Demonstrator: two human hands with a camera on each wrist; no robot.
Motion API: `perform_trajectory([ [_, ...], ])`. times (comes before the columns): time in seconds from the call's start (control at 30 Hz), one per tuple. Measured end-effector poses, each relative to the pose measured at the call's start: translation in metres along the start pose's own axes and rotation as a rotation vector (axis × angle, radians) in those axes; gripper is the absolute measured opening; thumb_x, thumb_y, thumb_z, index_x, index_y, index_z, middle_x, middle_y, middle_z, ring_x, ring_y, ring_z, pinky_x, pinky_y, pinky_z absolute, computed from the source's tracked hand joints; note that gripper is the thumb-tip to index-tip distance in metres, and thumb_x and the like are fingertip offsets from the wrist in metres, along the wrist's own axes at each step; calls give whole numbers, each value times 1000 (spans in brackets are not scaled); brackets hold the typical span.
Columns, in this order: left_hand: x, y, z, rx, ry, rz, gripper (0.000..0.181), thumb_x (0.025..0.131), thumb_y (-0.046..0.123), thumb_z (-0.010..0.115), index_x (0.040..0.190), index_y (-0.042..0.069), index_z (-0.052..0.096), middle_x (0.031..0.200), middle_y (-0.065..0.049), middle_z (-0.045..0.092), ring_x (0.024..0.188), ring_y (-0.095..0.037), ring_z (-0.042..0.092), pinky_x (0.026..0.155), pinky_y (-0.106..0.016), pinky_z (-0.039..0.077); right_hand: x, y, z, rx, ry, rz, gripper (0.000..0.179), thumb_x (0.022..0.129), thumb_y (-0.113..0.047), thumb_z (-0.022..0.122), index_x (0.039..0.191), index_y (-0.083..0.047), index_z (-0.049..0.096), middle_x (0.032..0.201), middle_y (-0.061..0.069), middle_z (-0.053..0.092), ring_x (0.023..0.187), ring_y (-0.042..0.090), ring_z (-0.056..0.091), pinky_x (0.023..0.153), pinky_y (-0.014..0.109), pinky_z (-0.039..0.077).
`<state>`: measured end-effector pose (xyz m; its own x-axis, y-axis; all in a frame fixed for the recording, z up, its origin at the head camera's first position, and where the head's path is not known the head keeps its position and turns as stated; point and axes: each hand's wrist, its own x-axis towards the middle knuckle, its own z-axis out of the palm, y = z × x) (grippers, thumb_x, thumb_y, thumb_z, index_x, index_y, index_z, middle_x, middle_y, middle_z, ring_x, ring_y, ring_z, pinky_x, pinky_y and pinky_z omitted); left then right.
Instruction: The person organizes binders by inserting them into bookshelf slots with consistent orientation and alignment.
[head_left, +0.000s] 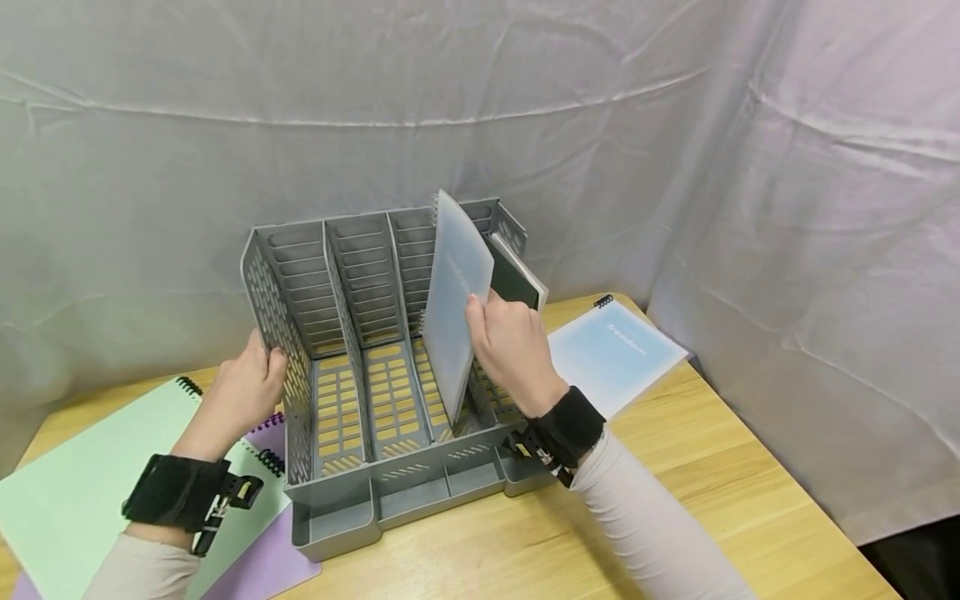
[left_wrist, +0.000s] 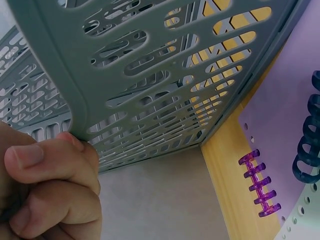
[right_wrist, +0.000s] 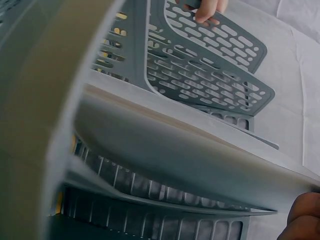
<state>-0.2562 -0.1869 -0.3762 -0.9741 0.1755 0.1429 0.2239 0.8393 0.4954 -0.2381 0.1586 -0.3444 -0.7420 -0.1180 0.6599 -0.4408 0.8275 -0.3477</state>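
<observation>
A grey file organizer (head_left: pixel 408 479) with upright dividers stands on the wooden table. My left hand (head_left: pixel 243 387) grips the front edge of its left side panel (left_wrist: pixel 100 75), thumb and curled fingers around the plastic. A light-blue spiral notebook (head_left: pixel 453 308) stands upright, partly inside a slot right of the middle. With my right hand (head_left: pixel 517 346) I hold its near edge between thumb and fingers. Right of it, a dark green notebook (head_left: pixel 513 279) stands in the organizer, partly hidden by that hand. The two left slots hold nothing. In the right wrist view the notebook's pages (right_wrist: pixel 175 145) run between the dividers.
On the table (head_left: pixel 720 467) at right lies a blue-white notebook (head_left: pixel 611 354) marked "freedom". Mint-green notebooks (head_left: pixel 82 467) overlap a purple one (head_left: pixel 266 554) at left, against the organizer. A grey curtain (head_left: pixel 375 108) hangs close behind.
</observation>
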Motion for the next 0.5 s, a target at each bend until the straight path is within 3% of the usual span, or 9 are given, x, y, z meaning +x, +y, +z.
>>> perform_trajectory([
  [0.5,0,1,1,0,2,-1,43,114,24,24,136,-12,35,99,-28,58,75,-33,58,64,-45,49,-14,6,7,-16,-23,-21,35,114,-20,38,82,-10,49,60,-2,32,48,17,33,51,29,21],
])
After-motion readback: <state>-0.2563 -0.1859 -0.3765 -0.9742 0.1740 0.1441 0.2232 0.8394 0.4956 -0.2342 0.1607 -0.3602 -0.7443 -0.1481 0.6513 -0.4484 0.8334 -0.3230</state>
